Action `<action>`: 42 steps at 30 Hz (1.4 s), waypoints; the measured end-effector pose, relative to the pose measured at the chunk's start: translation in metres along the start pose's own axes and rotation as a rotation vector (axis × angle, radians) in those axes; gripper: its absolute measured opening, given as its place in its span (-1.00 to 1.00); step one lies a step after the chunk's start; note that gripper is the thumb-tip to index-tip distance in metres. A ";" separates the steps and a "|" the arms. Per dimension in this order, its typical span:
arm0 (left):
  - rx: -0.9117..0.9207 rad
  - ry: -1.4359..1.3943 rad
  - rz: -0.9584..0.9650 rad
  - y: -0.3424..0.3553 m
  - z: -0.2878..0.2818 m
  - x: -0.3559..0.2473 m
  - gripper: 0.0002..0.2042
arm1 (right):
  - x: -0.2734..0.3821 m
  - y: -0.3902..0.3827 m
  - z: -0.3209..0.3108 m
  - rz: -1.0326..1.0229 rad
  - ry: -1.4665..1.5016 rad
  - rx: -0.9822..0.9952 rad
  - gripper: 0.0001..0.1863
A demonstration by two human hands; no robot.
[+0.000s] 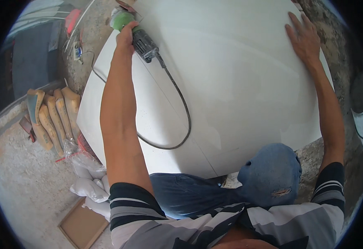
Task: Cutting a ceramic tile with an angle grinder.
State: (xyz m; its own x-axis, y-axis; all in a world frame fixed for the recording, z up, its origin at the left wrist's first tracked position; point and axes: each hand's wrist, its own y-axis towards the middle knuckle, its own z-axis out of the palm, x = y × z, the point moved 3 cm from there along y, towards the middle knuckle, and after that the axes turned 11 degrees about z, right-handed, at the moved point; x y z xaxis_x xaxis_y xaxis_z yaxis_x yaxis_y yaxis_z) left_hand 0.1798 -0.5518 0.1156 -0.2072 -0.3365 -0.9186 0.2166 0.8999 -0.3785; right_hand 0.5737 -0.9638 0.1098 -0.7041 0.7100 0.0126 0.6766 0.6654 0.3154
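Observation:
My left hand (126,38) is wrapped round a green and black angle grinder (145,45) at the far left part of a large white panel (239,83). The grinder's disc end lies by the panel's far edge, partly hidden. A black power cord (188,112) loops from its rear over the panel and passes under my left forearm. A thin dark straight line (165,95) runs across the panel from near the grinder to the near edge. Over at the far right edge, my right hand (304,39) rests flat on the panel, fingers spread, holding nothing.
Several long tan packs (55,114) stand on the floor at the left. Nearer are stuffed white bags (91,189) and a shallow brown tray (82,224). My knee in torn jeans (272,174) is at the panel's near edge. A red item (71,20) lies far left.

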 end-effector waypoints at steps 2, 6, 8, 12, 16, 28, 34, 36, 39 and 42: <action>-0.013 0.004 -0.002 -0.013 0.011 0.001 -0.56 | -0.004 -0.002 0.001 -0.003 0.026 -0.008 -0.48; -0.024 0.002 0.002 -0.016 0.010 -0.006 -0.55 | -0.002 0.000 -0.001 0.037 0.013 0.026 -0.46; -0.025 -0.003 -0.002 -0.016 0.008 -0.006 -0.56 | -0.001 0.001 -0.001 0.035 0.022 0.036 -0.46; -0.003 -0.015 0.001 -0.015 0.008 -0.004 -0.57 | -0.001 0.004 0.000 0.041 0.020 0.037 -0.46; -0.036 0.001 -0.029 -0.017 0.009 -0.004 -0.59 | 0.000 0.008 -0.002 0.044 0.030 0.034 -0.46; -0.043 -0.007 -0.023 -0.023 0.012 -0.006 -0.57 | 0.002 0.019 -0.001 0.008 0.049 0.000 -0.47; -0.049 -0.014 -0.045 -0.023 0.011 -0.006 -0.57 | 0.006 0.020 -0.002 0.016 -0.031 0.019 -0.47; -0.035 -0.015 -0.044 -0.024 0.012 -0.007 -0.57 | 0.004 0.021 -0.002 0.003 -0.036 0.010 -0.47; -0.018 -0.018 -0.047 -0.027 0.016 -0.007 -0.58 | 0.001 0.022 -0.001 -0.015 0.033 0.000 -0.47; -0.048 0.010 -0.055 -0.026 0.011 -0.008 -0.58 | 0.010 0.023 -0.007 0.013 -0.036 0.036 -0.47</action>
State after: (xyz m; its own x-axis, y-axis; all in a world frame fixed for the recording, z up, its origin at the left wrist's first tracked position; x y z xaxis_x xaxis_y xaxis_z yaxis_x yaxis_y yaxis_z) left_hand 0.1868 -0.5751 0.1318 -0.2270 -0.3834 -0.8953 0.1588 0.8924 -0.4224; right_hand 0.5810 -0.9428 0.1239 -0.6873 0.7262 -0.0177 0.6935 0.6632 0.2814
